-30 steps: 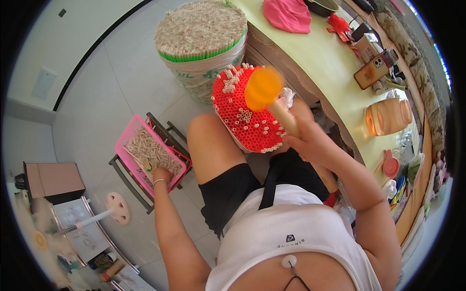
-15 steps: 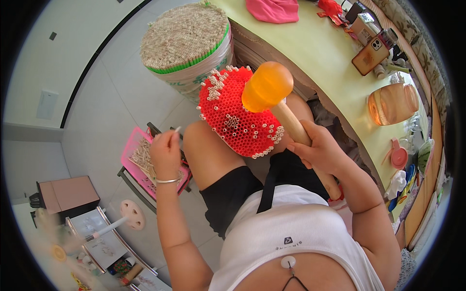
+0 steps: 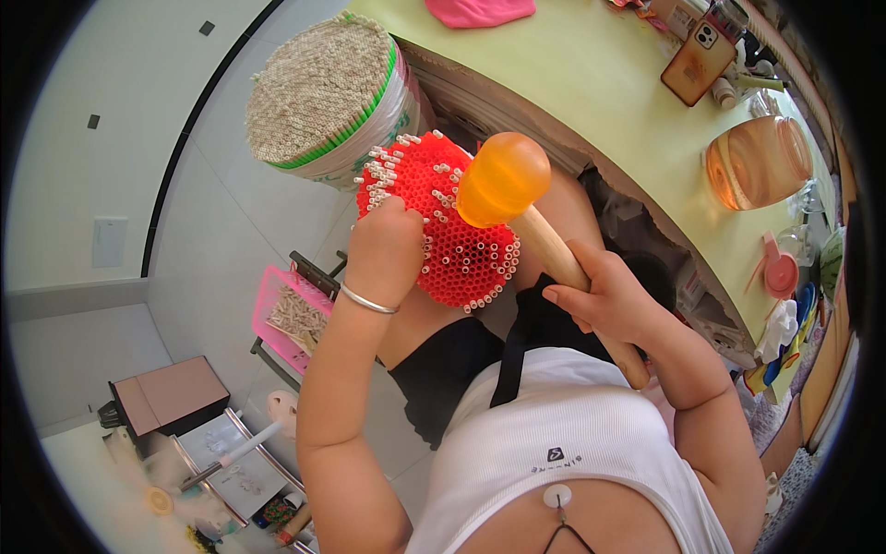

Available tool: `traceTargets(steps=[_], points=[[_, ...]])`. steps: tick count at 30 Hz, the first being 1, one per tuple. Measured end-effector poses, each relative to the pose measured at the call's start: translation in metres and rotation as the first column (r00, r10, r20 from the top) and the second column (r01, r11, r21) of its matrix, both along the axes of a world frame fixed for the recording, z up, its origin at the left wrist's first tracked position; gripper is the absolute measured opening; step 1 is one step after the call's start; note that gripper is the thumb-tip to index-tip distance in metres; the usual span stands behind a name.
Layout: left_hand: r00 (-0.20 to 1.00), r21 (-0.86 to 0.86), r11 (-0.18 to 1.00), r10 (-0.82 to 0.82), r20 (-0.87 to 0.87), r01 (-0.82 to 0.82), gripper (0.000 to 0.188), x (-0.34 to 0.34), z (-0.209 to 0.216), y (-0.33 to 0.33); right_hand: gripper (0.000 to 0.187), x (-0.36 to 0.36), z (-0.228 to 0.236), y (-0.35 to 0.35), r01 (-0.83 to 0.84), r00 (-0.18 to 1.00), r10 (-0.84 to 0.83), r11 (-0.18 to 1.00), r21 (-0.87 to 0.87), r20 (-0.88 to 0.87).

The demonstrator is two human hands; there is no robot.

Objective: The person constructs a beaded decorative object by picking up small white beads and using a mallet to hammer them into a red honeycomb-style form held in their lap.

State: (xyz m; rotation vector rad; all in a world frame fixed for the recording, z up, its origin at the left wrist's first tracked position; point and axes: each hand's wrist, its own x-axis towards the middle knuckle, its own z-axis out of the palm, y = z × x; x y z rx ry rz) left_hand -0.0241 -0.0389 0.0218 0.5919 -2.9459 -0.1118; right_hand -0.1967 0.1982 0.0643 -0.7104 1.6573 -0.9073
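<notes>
On my lap rests a round bundle of red tubes [image 3: 457, 263], like a honeycomb, with small whitish tubes poking out of some holes, mostly around its edge. My right hand [image 3: 604, 291] is wrapped around the wooden handle of a mallet [image 3: 506, 180], whose amber-orange head hangs over the bundle's upper right. At the bundle's left side, my left hand [image 3: 386, 245] is closed, with its fingertips hidden behind the hand. What it pinches, if anything, does not show. A pink basket [image 3: 268, 295] of loose whitish tubes sits on a stand left of my thigh.
Beyond the bundle stands a wrapped drum-shaped bundle [image 3: 318, 88] of whitish tubes with a green band. The yellow-green table [image 3: 591, 102] on the right bears a phone [image 3: 699, 65], a jar of amber liquid [image 3: 757, 164] and a pink scoop [image 3: 781, 275]. A drawer unit [image 3: 245, 471] stands lower left.
My left hand, which pinched a small whitish tube beside the basket, has moved right and up to the red bundle. The right hand keeps its grip on the mallet. The view has shifted slightly.
</notes>
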Motion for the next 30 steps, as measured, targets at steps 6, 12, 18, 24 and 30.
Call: traceTargets(steps=[6,12,18,24,30], points=[[1.000,-0.004,1.000,-0.017,0.003,0.017,0.002,-0.006,0.000,0.002,0.022,-0.001,0.000,0.002,-0.009,1.000,0.008,1.000,0.013,0.024],[0.947,0.279,0.960,0.089,-0.309,0.001,0.002,-0.010,0.014,0.007,0.033,0.003,-0.007,-0.010,-0.137,0.981,0.135,0.991,-0.007,-0.136],[0.930,0.417,0.904,0.230,-0.287,-0.095,0.007,-0.003,0.016,0.001,0.034,0.000,-0.004,-0.009,-0.105,0.992,0.104,0.995,-0.001,-0.068],[0.978,0.258,0.966,0.084,-0.192,-0.033,0.004,-0.004,-0.005,-0.006,0.031,-0.003,-0.002,-0.008,-0.035,0.999,0.035,0.997,0.068,-0.004],[0.998,0.087,0.996,0.023,0.052,-0.028,0.003,-0.017,0.001,0.007,0.031,-0.002,-0.008,-0.006,-0.062,0.998,0.063,0.997,0.036,-0.025]])
